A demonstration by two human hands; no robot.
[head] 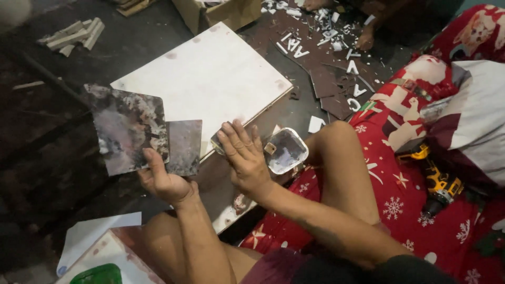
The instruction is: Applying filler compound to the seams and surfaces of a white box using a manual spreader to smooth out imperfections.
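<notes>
left hand grips two marbled square panels, fingers clenched | right hand fingers spread loose on one white board | one clear square block beside | one yellow drill

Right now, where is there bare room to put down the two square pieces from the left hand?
The white board is bare, between the cardboard box and the right hand. Crowded: the cut letters and scraps beyond it.
</notes>
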